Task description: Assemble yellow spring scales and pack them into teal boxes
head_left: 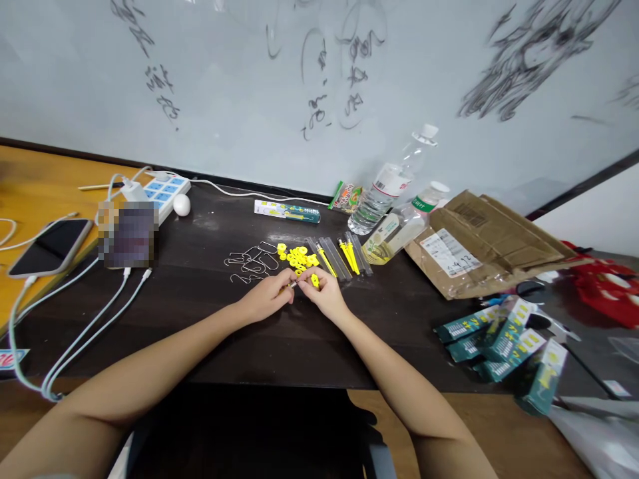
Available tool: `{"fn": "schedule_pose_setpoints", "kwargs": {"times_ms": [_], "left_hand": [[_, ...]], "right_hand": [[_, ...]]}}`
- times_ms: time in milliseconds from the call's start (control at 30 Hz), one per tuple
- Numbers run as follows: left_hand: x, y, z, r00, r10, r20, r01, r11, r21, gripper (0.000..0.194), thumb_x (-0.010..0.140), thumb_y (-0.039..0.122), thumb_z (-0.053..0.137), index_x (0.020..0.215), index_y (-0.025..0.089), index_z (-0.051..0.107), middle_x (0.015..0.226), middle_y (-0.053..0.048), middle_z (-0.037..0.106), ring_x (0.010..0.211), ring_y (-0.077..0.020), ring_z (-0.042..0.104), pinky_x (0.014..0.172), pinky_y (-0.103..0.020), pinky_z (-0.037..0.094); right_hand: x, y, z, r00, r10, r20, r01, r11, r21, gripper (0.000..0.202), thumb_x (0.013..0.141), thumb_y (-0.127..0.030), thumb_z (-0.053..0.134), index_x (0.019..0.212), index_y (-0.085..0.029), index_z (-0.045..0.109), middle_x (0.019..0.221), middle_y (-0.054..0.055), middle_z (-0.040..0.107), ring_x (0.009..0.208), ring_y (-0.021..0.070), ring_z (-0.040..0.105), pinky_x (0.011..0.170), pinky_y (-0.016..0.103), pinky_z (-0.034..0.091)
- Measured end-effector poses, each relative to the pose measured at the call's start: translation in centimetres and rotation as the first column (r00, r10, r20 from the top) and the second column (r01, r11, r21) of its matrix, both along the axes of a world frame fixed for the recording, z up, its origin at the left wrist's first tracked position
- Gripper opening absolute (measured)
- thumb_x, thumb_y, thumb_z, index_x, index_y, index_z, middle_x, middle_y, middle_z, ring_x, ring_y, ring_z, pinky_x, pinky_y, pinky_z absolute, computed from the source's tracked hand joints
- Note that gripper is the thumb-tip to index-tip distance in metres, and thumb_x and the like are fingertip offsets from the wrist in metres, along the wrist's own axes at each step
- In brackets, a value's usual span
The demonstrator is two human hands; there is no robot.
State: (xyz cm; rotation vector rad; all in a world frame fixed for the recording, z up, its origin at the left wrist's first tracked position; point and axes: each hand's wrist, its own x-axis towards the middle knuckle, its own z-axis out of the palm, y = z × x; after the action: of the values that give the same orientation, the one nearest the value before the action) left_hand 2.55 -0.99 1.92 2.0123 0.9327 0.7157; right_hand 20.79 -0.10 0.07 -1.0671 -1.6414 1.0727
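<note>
My left hand and my right hand meet fingertip to fingertip over the dark table. A small yellow plastic piece shows in the fingers of my right hand. The fingers of my left hand are pinched round something thin, mostly hidden, which I cannot make out. Just beyond the hands lies a pile of small yellow plastic parts. Bent metal wire hooks lie tangled to its left. On its right are clear plastic tubes and thin yellow sticks.
A single teal-and-white box lies at the back; several similar boxes are heaped at right. Two bottles lean near a cardboard parcel. A power strip, a phone and white cables occupy the left.
</note>
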Motion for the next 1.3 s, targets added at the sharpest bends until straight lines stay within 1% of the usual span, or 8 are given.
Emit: {"fn": "schedule_pose_setpoints", "kwargs": {"times_ms": [267,400,600,800,900,1033,1167,1300], "left_hand": [[0.0,0.0,-0.3,0.999,-0.013,-0.032,0.014,0.999,0.032,0.01,0.088,0.016,0.037,0.094,0.019,0.044,0.072,0.004,0.063,0.055,-0.0088,0.052,0.061,-0.022,0.039],[0.0,-0.1,-0.2,0.994,0.009,-0.111,0.001,0.995,0.097,0.01,0.091,0.021,0.035,0.09,0.019,0.046,0.068,0.003,0.06,0.06,-0.0116,0.054,0.063,-0.024,0.04],[0.0,0.1,-0.4,0.973,0.066,-0.219,-0.029,0.985,0.168,0.015,0.093,0.025,0.035,0.089,0.019,0.048,0.064,0.003,0.056,0.057,-0.0118,0.054,0.059,-0.023,0.037],[-0.1,0.2,-0.4,0.954,0.129,-0.27,-0.057,0.964,0.26,0.014,0.089,0.023,0.043,0.085,0.018,0.055,0.06,0.004,0.053,0.052,-0.0104,0.049,0.054,-0.021,0.03],[-0.1,0.1,-0.1,0.949,0.149,-0.278,-0.062,0.953,0.298,0.015,0.088,0.023,0.045,0.084,0.018,0.06,0.061,0.003,0.056,0.051,-0.0102,0.05,0.053,-0.021,0.031],[-0.3,0.1,0.2,0.938,0.165,-0.304,-0.028,0.913,0.408,0.017,0.087,0.023,0.047,0.083,0.017,0.063,0.066,0.0,0.063,0.057,-0.0111,0.056,0.056,-0.021,0.034],[-0.4,0.3,0.2,0.931,0.159,-0.328,0.011,0.887,0.461,0.018,0.087,0.023,0.048,0.086,0.018,0.064,0.068,-0.001,0.065,0.061,-0.0122,0.06,0.056,-0.02,0.036],[-0.4,0.3,0.2,0.917,0.168,-0.363,0.02,0.887,0.462,0.018,0.086,0.022,0.047,0.084,0.018,0.064,0.068,-0.001,0.065,0.062,-0.0131,0.06,0.055,-0.02,0.035]], "right_hand": [[0.0,0.0,-0.1,0.999,-0.025,0.045,0.023,0.999,0.046,0.013,0.077,-0.031,0.061,0.075,-0.019,0.058,0.053,-0.008,0.031,0.047,0.0076,0.026,0.048,0.023,0.024],[-0.2,-0.1,0.2,0.998,-0.028,0.059,0.026,0.999,0.045,0.012,0.076,-0.03,0.06,0.073,-0.019,0.056,0.053,-0.007,0.032,0.048,0.008,0.026,0.049,0.023,0.026],[-0.4,-0.3,0.3,0.997,-0.013,0.073,0.011,1.0,0.027,0.01,0.075,-0.029,0.059,0.073,-0.019,0.055,0.052,-0.008,0.03,0.047,0.0076,0.025,0.049,0.023,0.024],[-0.5,-0.3,0.1,0.996,0.008,0.09,-0.013,0.998,0.056,0.007,0.074,-0.025,0.058,0.074,-0.018,0.056,0.059,-0.005,0.04,0.049,0.0072,0.029,0.049,0.022,0.026],[-0.4,-0.4,0.3,0.992,0.007,0.127,-0.018,0.996,0.082,0.006,0.073,-0.024,0.058,0.074,-0.018,0.056,0.059,-0.005,0.04,0.048,0.0068,0.029,0.048,0.022,0.027],[0.1,-0.6,0.9,0.973,0.011,0.23,-0.047,0.987,0.154,0.004,0.074,-0.022,0.058,0.075,-0.018,0.058,0.055,-0.007,0.041,0.045,0.006,0.028,0.047,0.021,0.029],[0.5,-0.8,1.1,0.946,-0.006,0.324,-0.09,0.956,0.28,0.004,0.076,-0.021,0.057,0.077,-0.019,0.06,0.068,-0.002,0.059,0.047,0.0071,0.04,0.05,0.022,0.036],[0.5,-0.9,0.8,0.909,-0.025,0.417,-0.136,0.926,0.352,0.007,0.079,-0.022,0.054,0.078,-0.021,0.061,0.074,0.001,0.064,0.058,0.0116,0.054,0.056,0.023,0.042]]}}
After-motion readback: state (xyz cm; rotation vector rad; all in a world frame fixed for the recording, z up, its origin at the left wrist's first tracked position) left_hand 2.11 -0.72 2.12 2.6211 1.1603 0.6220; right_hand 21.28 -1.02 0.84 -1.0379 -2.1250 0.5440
